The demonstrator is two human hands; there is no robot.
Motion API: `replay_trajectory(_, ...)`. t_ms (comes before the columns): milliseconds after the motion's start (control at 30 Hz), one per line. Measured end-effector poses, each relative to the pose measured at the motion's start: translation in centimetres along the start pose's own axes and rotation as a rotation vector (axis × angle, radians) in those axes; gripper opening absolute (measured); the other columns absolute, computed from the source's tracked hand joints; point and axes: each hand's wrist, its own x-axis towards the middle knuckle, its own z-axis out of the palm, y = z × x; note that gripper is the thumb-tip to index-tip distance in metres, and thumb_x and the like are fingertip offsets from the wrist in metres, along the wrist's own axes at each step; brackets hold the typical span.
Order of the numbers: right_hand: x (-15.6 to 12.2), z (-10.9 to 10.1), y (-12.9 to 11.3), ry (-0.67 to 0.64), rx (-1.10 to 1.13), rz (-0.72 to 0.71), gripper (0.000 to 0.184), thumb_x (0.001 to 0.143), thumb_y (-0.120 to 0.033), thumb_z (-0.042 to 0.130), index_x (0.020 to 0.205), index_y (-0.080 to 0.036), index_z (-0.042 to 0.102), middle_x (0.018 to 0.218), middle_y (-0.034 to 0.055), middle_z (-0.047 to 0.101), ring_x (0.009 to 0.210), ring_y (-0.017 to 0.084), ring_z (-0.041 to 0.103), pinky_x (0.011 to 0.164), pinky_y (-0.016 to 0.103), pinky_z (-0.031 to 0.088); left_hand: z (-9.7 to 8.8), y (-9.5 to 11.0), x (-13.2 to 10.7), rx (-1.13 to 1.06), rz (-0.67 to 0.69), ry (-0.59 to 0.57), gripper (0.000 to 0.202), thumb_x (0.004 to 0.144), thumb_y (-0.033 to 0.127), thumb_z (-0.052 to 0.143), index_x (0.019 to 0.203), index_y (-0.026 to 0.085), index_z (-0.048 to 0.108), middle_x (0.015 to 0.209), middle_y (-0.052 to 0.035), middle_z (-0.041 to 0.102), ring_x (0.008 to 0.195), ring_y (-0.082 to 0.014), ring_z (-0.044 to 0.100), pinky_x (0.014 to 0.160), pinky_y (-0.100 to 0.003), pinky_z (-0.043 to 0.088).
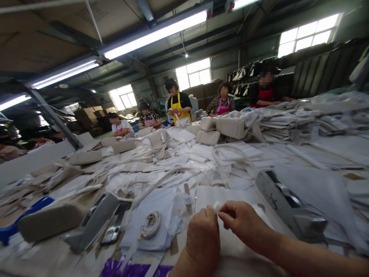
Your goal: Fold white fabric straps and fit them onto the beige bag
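- White scrap (216, 206): small, pale, soft-looking; pinched between the fingertips of both hands, low in the middle of the view, above the table. Too small to tell just what it is.
- Left hand (202, 236): fist-like, back of the hand up, thumb and forefinger closed on the scrap's near-left end.
- Right hand (241, 222): reaches in from the right, fingers closed on the scrap's other end; its fingertips touch those of the left hand.
- White sheet (213, 194): flat, lying on the table just beyond and under both hands.
- Tape holder (284, 204): grey metal, tilted, just right of the right hand.
- Second tape holder (95, 221): same grey kind, well to the left of the left hand, a dark phone (113, 229) lying against its right side.
- Coiled cord (150, 224): white, resting on folded white cloth, left of the left hand.
- Beige pad (50, 221): long, rounded block, farther left, beyond the second tape holder.
- Table (52, 257): wide, covered beyond the hands with white strips, cut pieces and more beige pads; stacks of white pieces (288, 125) far right.
- People in aprons (178, 102): several at the table's far edge, well apart from the hands.
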Motion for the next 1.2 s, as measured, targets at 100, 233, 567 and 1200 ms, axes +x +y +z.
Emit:
replay_trajectory(100, -0.4, 0.0, 0.5, 0.082, -0.061, -0.097, 0.022, 0.082, -0.029, 0.056, 0.098, -0.018, 0.065, 0.060, -0.0021, 0.065, 0.059, 0.017, 0.060, 0.062, 0.029, 0.044, -0.1, -0.2, 0.2, -0.091, 0.002, 0.020, 0.021, 0.092, 0.010, 0.041, 0.092, 0.015, 0.061, 0.080, -0.0127, 0.069, 0.073, -0.0283, 0.069, 0.063, -0.036, 0.047)
replay_trajectory(233, 0.0, 0.7, 0.5, 0.065, 0.090, 0.036, 0.035, 0.079, -0.028, 0.056, 0.112, -0.015, 0.053, 0.057, -0.0043, 0.064, 0.056, 0.016, 0.060, 0.056, 0.027, 0.045, -0.7, -0.5, 0.4, -0.274, -0.016, 0.058, 0.023, 0.094, 0.015, 0.038, 0.083, 0.018, 0.058, 0.077, -0.0106, 0.068, 0.074, -0.0252, 0.067, 0.066, -0.035, 0.045)
replay_trajectory(567, 1.4, 0.7, -0.5, -0.189, 0.382, 0.053, 0.010, 0.075, -0.030, 0.054, 0.078, -0.020, 0.053, 0.054, -0.0061, 0.056, 0.045, 0.011, 0.049, 0.045, 0.023, 0.031, -1.5, -2.4, 0.9, -1.302, -0.163, -0.300, 0.040, 0.096, 0.050, 0.049, 0.089, 0.013, 0.061, 0.074, -0.0003, 0.057, 0.055, -0.0090, 0.053, 0.053, -0.022, 0.050)
replay_trajectory(1200, 1.2, -2.7, -0.3, -0.006, -0.874, -1.048, 0.029, 0.087, -0.015, 0.056, 0.115, -0.016, 0.062, 0.114, 0.0153, 0.069, 0.100, 0.028, 0.063, 0.089, 0.042, 0.049, -1.7, -3.0, 1.2, -1.585, -0.130, -0.584, 0.044, 0.093, 0.055, 0.055, 0.113, 0.016, 0.056, 0.059, 0.0034, 0.055, 0.041, -0.0074, 0.047, 0.043, -0.018, 0.043)
